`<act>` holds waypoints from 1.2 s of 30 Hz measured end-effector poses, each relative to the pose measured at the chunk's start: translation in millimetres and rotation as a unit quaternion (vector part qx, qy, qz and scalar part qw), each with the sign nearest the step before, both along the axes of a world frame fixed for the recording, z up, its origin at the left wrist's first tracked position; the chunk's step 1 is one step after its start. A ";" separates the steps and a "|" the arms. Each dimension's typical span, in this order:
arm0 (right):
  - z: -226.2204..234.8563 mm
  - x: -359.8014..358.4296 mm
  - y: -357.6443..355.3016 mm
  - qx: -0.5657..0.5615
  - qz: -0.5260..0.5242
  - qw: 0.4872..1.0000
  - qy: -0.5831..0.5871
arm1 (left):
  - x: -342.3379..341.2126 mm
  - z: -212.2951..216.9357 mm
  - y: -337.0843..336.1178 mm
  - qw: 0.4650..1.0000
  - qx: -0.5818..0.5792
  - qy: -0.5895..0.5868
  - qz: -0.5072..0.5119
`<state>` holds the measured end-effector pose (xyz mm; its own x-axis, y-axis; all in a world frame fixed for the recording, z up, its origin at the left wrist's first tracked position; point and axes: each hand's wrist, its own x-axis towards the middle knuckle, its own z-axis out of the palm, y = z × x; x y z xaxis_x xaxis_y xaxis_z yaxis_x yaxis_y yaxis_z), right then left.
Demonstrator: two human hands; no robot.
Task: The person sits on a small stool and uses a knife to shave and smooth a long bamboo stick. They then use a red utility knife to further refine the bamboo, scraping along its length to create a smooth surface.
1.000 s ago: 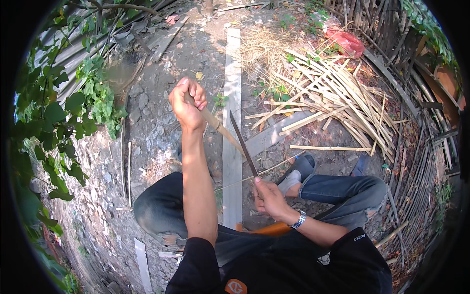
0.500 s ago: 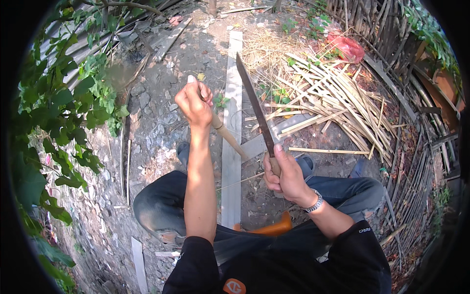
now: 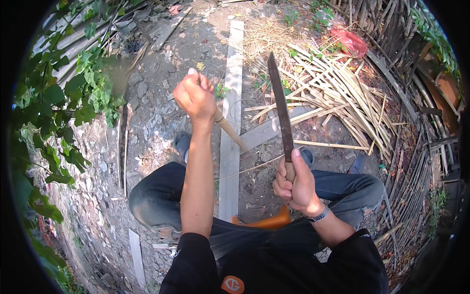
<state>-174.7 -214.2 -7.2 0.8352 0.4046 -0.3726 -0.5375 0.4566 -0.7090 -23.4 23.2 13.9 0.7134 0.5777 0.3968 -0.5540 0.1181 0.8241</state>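
Note:
My left hand (image 3: 197, 95) is closed around a bamboo stick (image 3: 229, 131), held out over a long grey plank on the ground. The stick slants down to the right from my fist. Whether its lower end touches the plank I cannot tell. In my right hand (image 3: 297, 183) is a long knife (image 3: 281, 105), gripped by its wooden handle with the thumb along the base of the blade. The dark blade points up and away from me, apart from the bamboo stick.
Between my bent legs runs the grey plank (image 3: 229, 179), with another board (image 3: 259, 137) angling off it. A pile of split bamboo strips (image 3: 338, 98) lies at the right, a red plastic bag (image 3: 350, 41) behind it. An orange plastic seat (image 3: 269, 220) is beneath me. Leafy vines (image 3: 54, 117) hang at left.
The knife has swung to the right and stands more upright. My right hand has shifted a little right and down. My left hand has barely moved with the bamboo stick.

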 end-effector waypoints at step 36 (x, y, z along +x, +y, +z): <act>-261.8 -5.1 42.7 -0.368 0.257 0.889 0.084 | -11.5 9.0 25.6 1.000 -0.022 -0.007 -0.016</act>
